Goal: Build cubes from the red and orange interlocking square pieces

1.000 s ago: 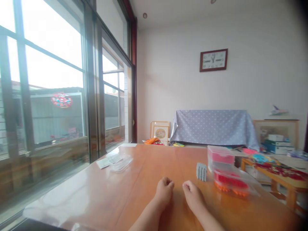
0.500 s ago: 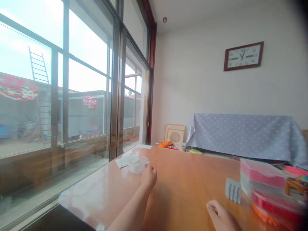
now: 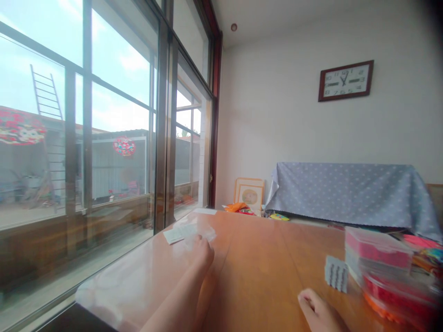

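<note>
My left hand [image 3: 204, 252] reaches across the table to the far left, fingers closed at the near edge of a thin clear plastic bag [image 3: 208, 232]. The bag's exact shape is hard to make out against the glare. Beside it lies a pale paper card [image 3: 173, 234], partly under the plastic. Low in the view, my right hand [image 3: 320, 312] rests curled at the table's front, thumb against the fingers, with nothing visible in it. Nearest to that hand stands a small grey ridged block [image 3: 336, 275].
Clear boxes with pink and red contents [image 3: 380, 251] stand at the right, an orange thing below them. The wooden table [image 3: 263, 258] has a transparent cover on its left. Tall windows [image 3: 121, 106] flank the table; a cloth-draped piece of furniture [image 3: 346, 193] is behind.
My left hand has drawn slightly left and nearer, and the clear plastic looks flatter. My right hand has hardly moved. The view has turned a little.
</note>
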Demonstrator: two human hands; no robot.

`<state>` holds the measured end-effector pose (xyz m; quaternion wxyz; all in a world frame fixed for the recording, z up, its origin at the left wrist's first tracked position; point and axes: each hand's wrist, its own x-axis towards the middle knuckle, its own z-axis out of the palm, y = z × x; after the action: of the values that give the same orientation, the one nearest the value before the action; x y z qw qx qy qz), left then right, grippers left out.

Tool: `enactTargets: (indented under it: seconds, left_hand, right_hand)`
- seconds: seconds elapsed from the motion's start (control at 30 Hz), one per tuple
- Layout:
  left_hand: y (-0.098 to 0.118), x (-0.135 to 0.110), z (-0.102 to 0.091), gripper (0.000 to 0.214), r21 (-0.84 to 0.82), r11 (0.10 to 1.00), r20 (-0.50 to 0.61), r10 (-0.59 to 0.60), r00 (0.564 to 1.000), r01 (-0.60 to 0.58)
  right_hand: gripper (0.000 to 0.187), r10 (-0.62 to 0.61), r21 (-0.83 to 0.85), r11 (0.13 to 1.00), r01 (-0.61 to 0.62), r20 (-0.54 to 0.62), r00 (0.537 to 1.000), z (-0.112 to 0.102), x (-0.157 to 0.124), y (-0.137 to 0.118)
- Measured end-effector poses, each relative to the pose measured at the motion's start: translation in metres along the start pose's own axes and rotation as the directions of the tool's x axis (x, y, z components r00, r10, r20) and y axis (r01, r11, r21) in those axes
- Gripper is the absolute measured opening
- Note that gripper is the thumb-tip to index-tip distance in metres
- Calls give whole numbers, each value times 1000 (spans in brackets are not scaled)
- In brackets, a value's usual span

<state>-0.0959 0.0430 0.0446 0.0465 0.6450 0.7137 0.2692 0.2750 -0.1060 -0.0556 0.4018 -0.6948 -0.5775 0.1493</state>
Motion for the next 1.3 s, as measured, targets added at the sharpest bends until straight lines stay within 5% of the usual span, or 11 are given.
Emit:
enactTargets:
  seconds: [0.2,0.33,0.57,0.73,0.97,1.13,1.3]
  left_hand:
    - [31,-21,13,29,-41,979,-73,197,978,-200]
    - [60,-49,28,24,-210,908,-84,353,932,-363]
    - [94,-90,53,17,-544,735,-15,474,880,-405]
    - [95,-102,55,20,-570,713,-74,451,889,-409]
    - [84,-104,48,12,-480,793,-158,342,926,-375]
    - [74,-94,53,18,-410,812,-265,330,906,-416]
    - [70,-89,64,29,-400,821,-178,366,913,-407]
  right_hand:
    - [31,-36,-71,997,34,-30,999,-2,-2,-4]
    - [33,-52,-113,992,51,-9,999,-5,-7,-12]
    - [30,-62,-170,984,54,-41,997,-8,-11,-22]
    - [29,-34,-194,981,25,-43,999,-12,-14,-30]
    - [27,-29,-192,981,18,-54,998,-16,-22,-39]
    - [25,-71,-217,975,56,-62,996,-14,-25,-38]
    - [24,-78,-223,973,64,-56,995,-16,-25,-38]
